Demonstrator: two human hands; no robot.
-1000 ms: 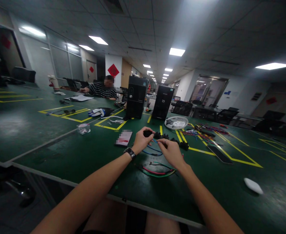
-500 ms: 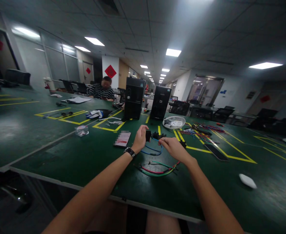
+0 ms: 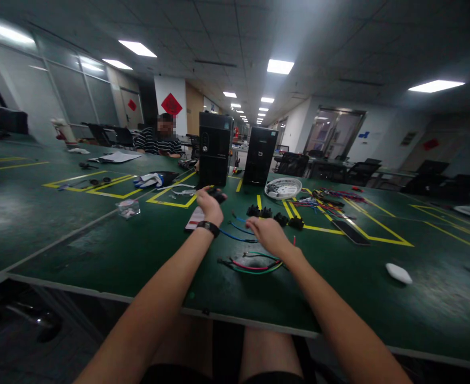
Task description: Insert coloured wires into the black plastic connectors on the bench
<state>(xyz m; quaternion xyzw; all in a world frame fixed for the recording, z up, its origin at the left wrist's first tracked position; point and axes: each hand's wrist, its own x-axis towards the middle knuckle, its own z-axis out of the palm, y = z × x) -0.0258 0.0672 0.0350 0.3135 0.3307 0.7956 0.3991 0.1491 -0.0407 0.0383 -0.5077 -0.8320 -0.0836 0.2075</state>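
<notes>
My left hand, with a watch on its wrist, is raised above the green table and closed on a small black connector. My right hand hovers low over blue wires, its fingers curled; whether it holds anything is hidden. Just in front of it lies a loop of red and green wires. A row of small black connectors sits beyond my right hand. A phone lies partly hidden behind my left wrist.
Two black computer towers stand at the back, a white round basket and a pile of coloured wires to their right. A dark flat device, a white object and a clear box lie around. A person sits far left.
My left hand has lifted away to the left and farther back with the black connector. My right hand has dropped toward the blue wires. The camera has tilted down slightly.
</notes>
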